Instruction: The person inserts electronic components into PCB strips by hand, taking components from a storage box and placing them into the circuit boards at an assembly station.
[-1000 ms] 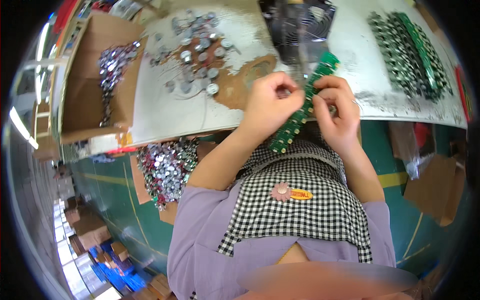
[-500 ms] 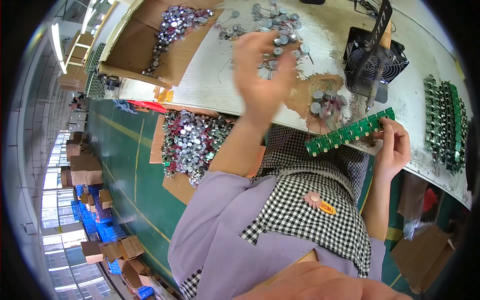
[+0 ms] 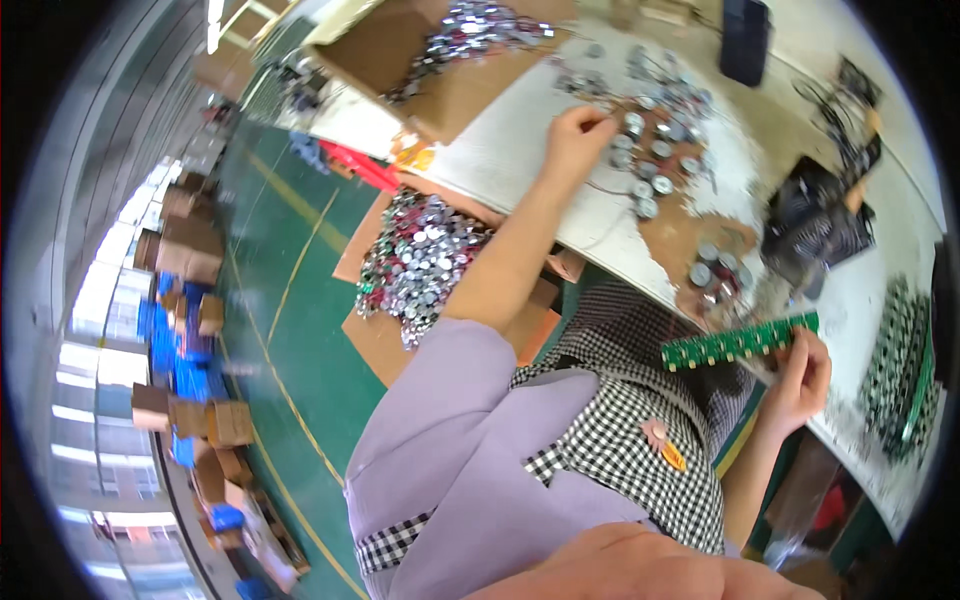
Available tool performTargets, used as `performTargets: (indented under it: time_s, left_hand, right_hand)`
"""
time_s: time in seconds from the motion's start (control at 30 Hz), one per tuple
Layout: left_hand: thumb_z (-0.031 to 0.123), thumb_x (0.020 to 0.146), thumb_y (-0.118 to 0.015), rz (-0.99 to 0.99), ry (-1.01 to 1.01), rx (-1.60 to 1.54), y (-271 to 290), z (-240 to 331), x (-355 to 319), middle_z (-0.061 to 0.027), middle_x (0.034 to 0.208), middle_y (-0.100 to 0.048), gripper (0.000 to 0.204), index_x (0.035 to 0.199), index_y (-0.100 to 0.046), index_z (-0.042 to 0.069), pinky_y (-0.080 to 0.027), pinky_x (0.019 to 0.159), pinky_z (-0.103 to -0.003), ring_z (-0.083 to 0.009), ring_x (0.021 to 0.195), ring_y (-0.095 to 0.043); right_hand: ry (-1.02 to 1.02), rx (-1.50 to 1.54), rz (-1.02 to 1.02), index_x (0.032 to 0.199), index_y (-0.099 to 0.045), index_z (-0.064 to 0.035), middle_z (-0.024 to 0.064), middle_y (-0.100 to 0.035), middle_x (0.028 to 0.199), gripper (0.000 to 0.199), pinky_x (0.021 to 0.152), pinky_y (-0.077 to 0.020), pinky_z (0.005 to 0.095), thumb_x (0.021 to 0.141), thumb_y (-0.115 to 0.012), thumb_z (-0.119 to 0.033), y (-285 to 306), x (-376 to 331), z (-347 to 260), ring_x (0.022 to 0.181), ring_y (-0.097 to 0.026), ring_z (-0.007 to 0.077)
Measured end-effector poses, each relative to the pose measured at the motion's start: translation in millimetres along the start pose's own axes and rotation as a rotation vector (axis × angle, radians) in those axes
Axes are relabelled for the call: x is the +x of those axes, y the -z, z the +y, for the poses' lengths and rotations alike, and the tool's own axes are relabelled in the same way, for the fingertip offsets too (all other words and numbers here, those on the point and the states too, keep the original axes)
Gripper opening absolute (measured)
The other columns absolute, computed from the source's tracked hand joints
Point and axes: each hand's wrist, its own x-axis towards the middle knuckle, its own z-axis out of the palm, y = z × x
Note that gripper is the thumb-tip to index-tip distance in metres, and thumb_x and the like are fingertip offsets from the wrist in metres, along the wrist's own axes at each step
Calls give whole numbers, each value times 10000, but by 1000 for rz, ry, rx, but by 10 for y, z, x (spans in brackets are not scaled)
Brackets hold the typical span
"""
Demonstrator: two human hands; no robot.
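Holding a green circuit-board strip [image 3: 725,345] by its right end between thumb and fingers, a worker's right hand [image 3: 800,380] positions it at the front edge of a white worktable [image 3: 592,222], its long axis running leftward and slightly toward the body. The left hand [image 3: 578,140], nearer the scattered silver disc components [image 3: 661,149], has its fingertips drawn narrowly together, the discs just to their right; whether they grip anything cannot be told.

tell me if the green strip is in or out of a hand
In: the right hand pinches the green strip by one end.
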Motion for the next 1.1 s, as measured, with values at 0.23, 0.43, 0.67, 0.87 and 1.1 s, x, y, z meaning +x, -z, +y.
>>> performTargets:
  time_s: [0.23,0.43,0.67,0.87,1.1]
  left_hand:
    - [78,827,-623,-110,-167,-354,-158,762,-374,-37,713,-617,89,841,-616,-10,-464,578,-242,-84,631,-569]
    - [95,831,-650,-772,144,-526,-318,897,-1086,-36,683,-622,100,826,-630,-3,-441,515,-225,-83,580,-574]
    - [147,804,-678,-828,2,-228,-768,807,-1390,-10,641,-600,135,810,-669,12,-410,470,-219,-52,520,-511]
    - [103,818,-687,-736,225,-309,-998,815,-1457,-21,754,-641,168,951,-635,14,-424,505,-182,-68,592,-561]
    - [72,820,-672,-711,96,-179,-1094,886,-1525,-15,731,-618,121,860,-619,-28,-429,553,-189,-46,625,-538]
  right_hand:
    - [113,0,-58,889,-517,40,176,-584,1071,119,732,-472,247,943,-477,-59,-30,30,-25,742,-556,119]
    - [115,-101,-117,916,-557,40,154,-562,1139,65,685,-479,225,916,-525,-17,-55,-3,-72,742,-564,110]
    - [168,-111,-157,815,-522,21,164,-549,1116,75,675,-504,229,887,-502,25,-100,18,-135,932,-556,185]
    - [162,-72,-131,807,-537,32,157,-589,1005,63,563,-469,213,808,-576,82,-97,35,-288,663,-563,119]
    - [291,-154,-105,802,-551,30,185,-602,998,72,568,-515,239,780,-614,59,-84,30,-311,672,-625,167]
